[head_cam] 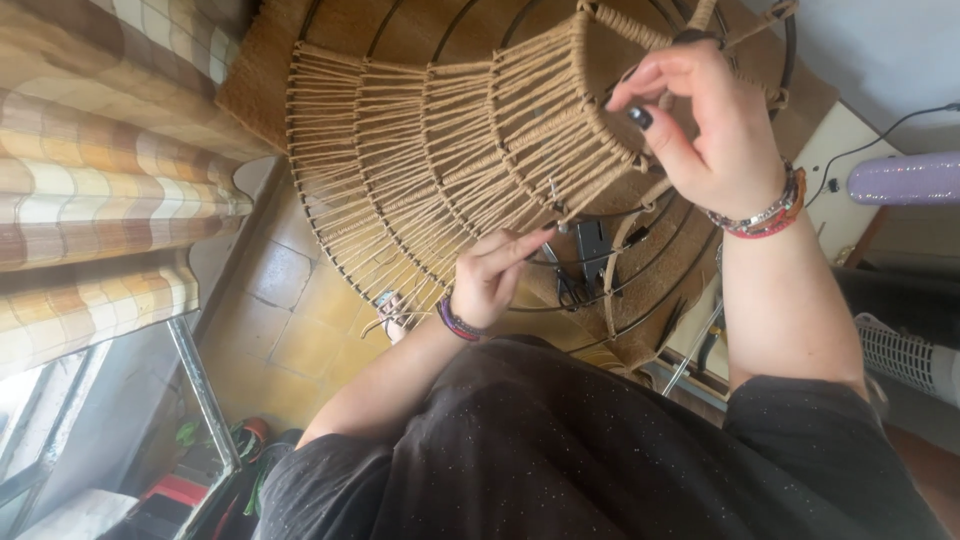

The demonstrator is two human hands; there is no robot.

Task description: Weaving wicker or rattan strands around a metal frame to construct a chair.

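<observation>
On wire frame (345, 262): both hands pinching jute cord (470, 140), L (490, 275) & R (700, 125).

- One view only, from a camera worn on the person's head.
- It looks steeply down past the chest in a dark shirt (600, 450), close to both raised hands.
- The wire frame wound with cord (450, 150) fills the upper middle.
- The picture seems turned, perhaps upside down: the tiled floor (290, 330) lies behind the frame.
</observation>
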